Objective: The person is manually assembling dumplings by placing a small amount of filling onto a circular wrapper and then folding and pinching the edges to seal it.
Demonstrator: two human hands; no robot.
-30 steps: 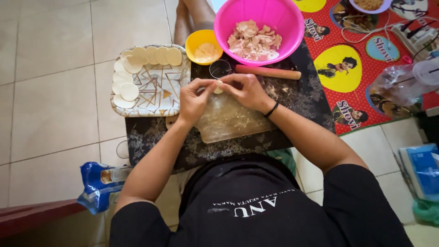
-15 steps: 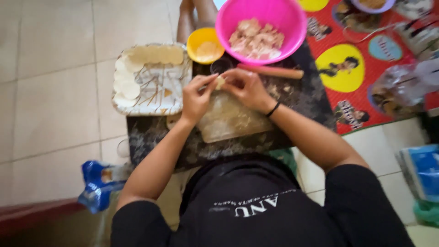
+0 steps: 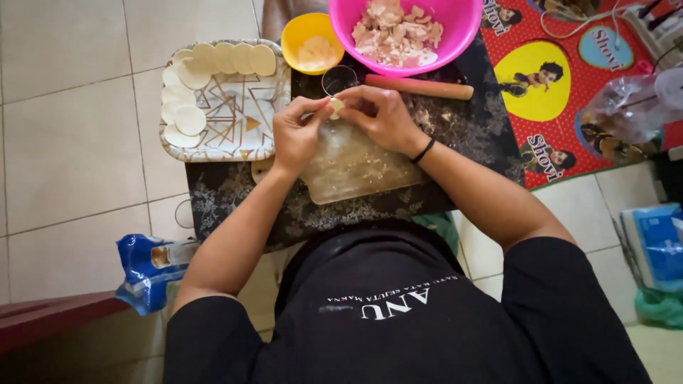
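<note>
Seen from above, my left hand and right hand meet over a dark marbled board laid on the tiled floor. My fingers on both sides are curled in tight, pinching a small pale piece of dough between their tips; it is held just above the board, in front of a small clear glass. A black band circles my right wrist.

Beneath my hands lies a clear sheet of plastic, dusted with flour. Beyond them a wooden rolling pin rests across the board, touching the rim of a pink bowl heaped with pale chopped filling. Just beside that bowl stands a smaller yellow bowl holding something pale.

To my left, a patterned tray carries round dough discs lined along its far and left edges. A blue packet lies on the floor near my left elbow. To my right spreads a red mat printed with cartoon figures, with a crumpled clear bag on it.
</note>
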